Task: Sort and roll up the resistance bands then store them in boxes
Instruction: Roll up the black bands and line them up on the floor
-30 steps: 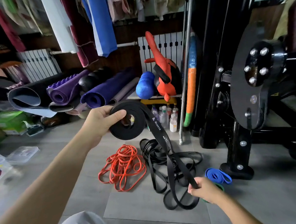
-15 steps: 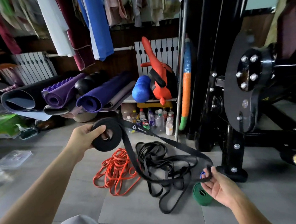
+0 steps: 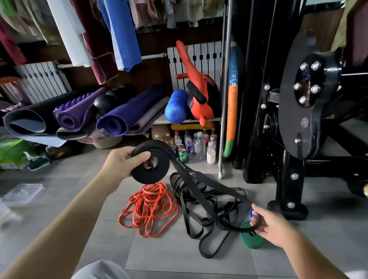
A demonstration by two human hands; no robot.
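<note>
Left hand (image 3: 124, 164): still gripped the black roll (image 3: 159, 171), above the orange bands (image 3: 148, 208) on the floor.
Right hand (image 3: 272, 228): fingers pinched the loose tail (image 3: 194, 174); palm flatter 0.5 s before.

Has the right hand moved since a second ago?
Yes. The right hand shifted rightward, from left of the blue roll to overlapping it, uncovering the green roll.

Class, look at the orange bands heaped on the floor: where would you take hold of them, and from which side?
Best grip is probably a loose outer loop at the near edge of the orange bands, taken from above on the left. The loops there lie free, while the right edge sits close beside the black pile.
</note>
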